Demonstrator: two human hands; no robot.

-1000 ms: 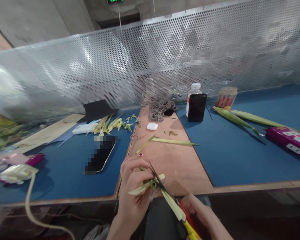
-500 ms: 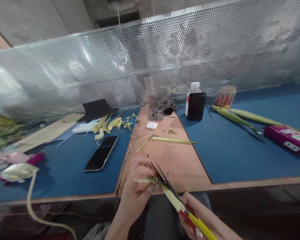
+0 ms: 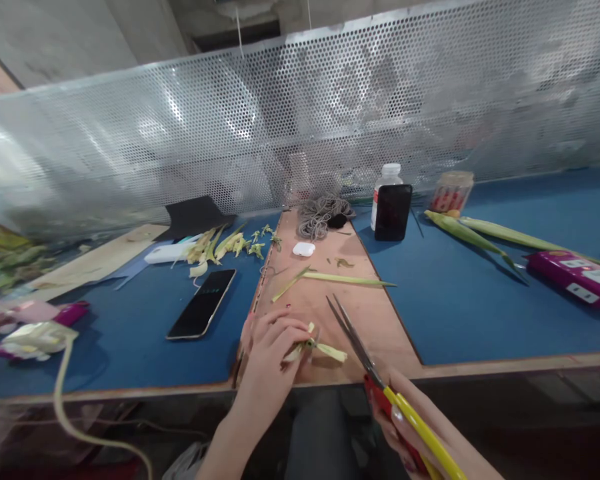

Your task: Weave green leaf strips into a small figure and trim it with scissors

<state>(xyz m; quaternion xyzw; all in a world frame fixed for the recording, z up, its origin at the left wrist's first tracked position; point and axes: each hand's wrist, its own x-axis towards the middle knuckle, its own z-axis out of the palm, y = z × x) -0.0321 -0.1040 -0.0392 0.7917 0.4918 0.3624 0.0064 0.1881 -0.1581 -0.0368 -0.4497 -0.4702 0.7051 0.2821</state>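
Leaf piece and scissors over the tabletop [image 3: 330,313]
Left hand [image 3: 270,350] pinches a folded leaf piece [image 3: 314,348]; right hand [image 3: 410,427] grips scissors [image 3: 375,363], blades seemingly parted. Phone [image 3: 203,312], earbud case [image 3: 304,249], leaf strip [image 3: 340,279] lie beyond.

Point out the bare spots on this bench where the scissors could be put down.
Bare blue mat lies between the black phone by the bottle and the pink case. The board is bare right of the scissors. It is crowded around the leaf scraps.

Around the long leaf strip [image 3: 347,279], the brown worktop [image 3: 325,310] lies bare nearer the person; beyond it sit an earbud case [image 3: 304,249] and what looks like coiled twine [image 3: 320,217], blocking passage.
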